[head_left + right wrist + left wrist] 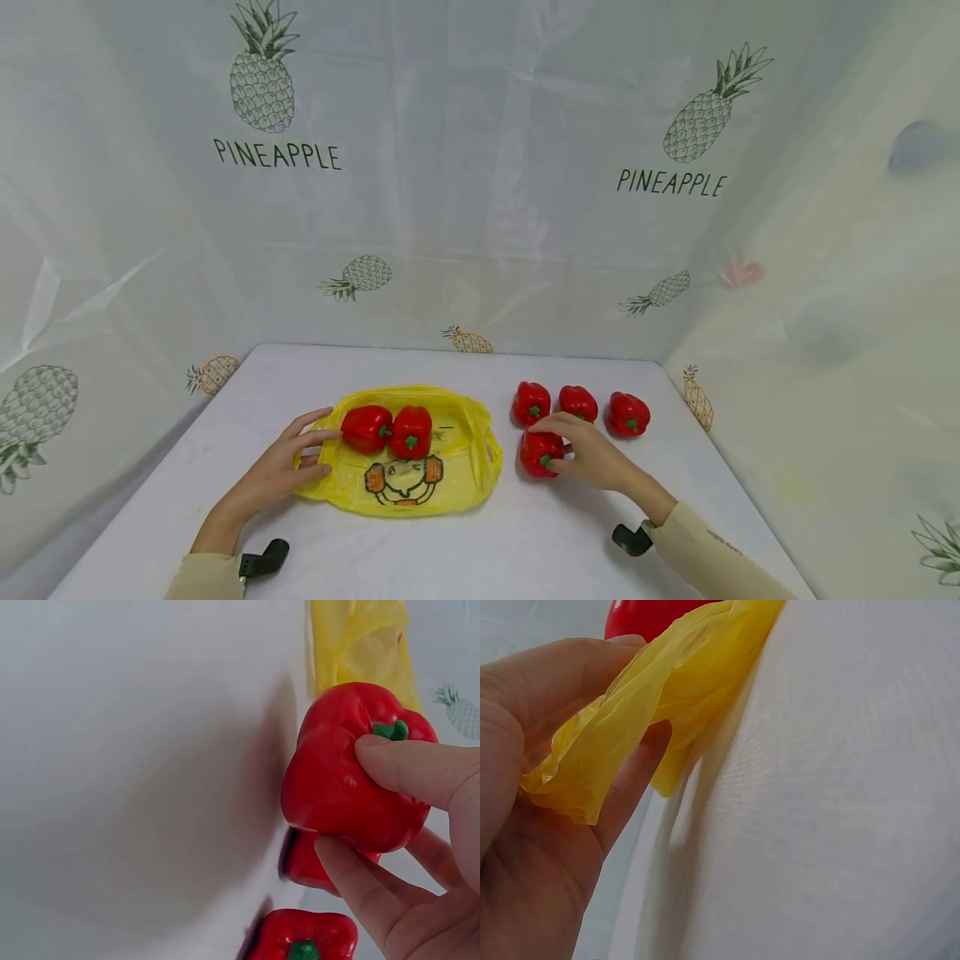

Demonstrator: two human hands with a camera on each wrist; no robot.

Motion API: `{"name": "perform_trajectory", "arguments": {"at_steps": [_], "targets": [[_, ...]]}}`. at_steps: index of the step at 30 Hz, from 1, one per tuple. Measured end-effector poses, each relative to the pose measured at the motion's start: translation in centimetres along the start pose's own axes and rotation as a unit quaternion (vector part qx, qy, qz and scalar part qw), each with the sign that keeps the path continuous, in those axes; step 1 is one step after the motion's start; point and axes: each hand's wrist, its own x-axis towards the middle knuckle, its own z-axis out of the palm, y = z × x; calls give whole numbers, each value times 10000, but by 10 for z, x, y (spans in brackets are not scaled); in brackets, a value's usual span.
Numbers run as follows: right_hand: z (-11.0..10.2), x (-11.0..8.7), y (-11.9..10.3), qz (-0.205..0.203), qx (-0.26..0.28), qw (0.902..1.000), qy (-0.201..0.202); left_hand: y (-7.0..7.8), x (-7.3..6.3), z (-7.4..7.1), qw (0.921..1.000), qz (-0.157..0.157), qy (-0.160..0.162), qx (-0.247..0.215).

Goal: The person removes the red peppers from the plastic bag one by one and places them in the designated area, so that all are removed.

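A yellow plastic bag (465, 492) with a printed cartoon face lies flat, its left edge between the thumb and fingers of my left hand (281, 471). In the left wrist view, the left hand (547, 825) holds the bag's crumpled edge (630, 727). Two red bell peppers (411, 433) with green stems rest on the bag, close to the left fingertips. My right hand (592, 454) grips another red bell pepper (536, 456), right of the bag. Close up, the right hand (420, 847) has its thumb near this pepper's (345, 780) green stem.
Three more red bell peppers stand behind the right hand: one at left (531, 403), one in the middle (578, 402) and one at right (628, 415). They sit on the white table (420, 554). Pineapple-print sheeting (480, 167) encloses the table's back and sides.
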Motion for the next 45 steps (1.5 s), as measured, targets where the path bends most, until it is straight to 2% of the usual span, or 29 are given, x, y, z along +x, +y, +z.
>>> {"name": "perform_trajectory", "arguments": {"at_steps": [28, 45], "targets": [[7, 0, -1, 179, -22, 9997, -143, -1, 0, 0, 10000, 29, 8, 8], [-1, -2, -4, 221, 99, 9991, -362, -2, -1, 0, 10000, 83, -15, 15]]}}
